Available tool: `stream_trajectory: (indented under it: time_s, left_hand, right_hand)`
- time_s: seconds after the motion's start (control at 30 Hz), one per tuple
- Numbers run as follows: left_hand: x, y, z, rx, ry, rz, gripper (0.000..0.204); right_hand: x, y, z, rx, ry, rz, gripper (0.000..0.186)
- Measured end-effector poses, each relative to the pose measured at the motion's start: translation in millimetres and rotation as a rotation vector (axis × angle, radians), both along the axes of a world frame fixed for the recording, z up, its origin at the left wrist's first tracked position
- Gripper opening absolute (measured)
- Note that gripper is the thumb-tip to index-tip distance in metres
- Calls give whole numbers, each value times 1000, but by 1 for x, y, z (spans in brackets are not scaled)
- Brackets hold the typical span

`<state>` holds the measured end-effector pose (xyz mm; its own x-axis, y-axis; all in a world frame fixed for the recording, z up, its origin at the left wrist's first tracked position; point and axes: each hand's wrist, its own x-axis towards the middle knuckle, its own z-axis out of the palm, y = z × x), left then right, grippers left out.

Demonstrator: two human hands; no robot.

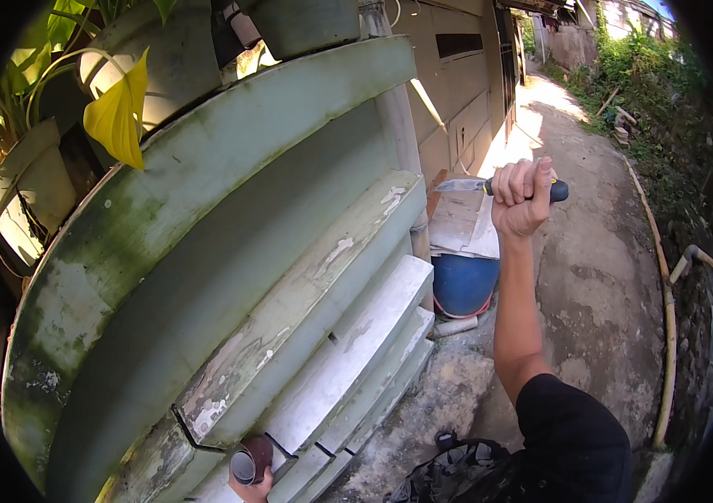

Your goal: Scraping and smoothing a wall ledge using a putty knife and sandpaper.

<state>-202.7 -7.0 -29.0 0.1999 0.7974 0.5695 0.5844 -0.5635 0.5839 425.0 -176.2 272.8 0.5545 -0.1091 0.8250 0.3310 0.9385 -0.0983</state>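
Fingers clamped, likely for control, the right hand (522, 197) holds a bladed tool (463, 184) right of the stepped ledge (285, 339), the left hand (258, 489) a brown roll (262, 453) near it.

A curved green planter wall (306, 101) sweeps from the upper centre of the frame to the lower left, with plant pots (176, 63) along its top at the upper left. Below its rim, stepped ledges (356, 335) with patchy, peeling paint run diagonally through the centre. The stained concrete path (591, 310) fills the right; on it, right of centre, a blue tub (462, 281) stands just beside a short pale pipe (456, 327).
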Motion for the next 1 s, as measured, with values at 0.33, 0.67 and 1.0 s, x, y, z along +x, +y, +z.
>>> stream_trajectory:
  time_s: [0.33,0.67,1.0]
  left_hand:
    - [-10,6,-1,-12,64,-8,63]
    - [-10,8,-4,4,54,-16,63]
    - [-6,2,-13,4,81,-32,56]
  right_hand:
    - [20,128,-24,-207,171,-1,39]
    - [31,122,-8,-221,191,172,43]
    - [33,108,-3,-217,169,161,40]
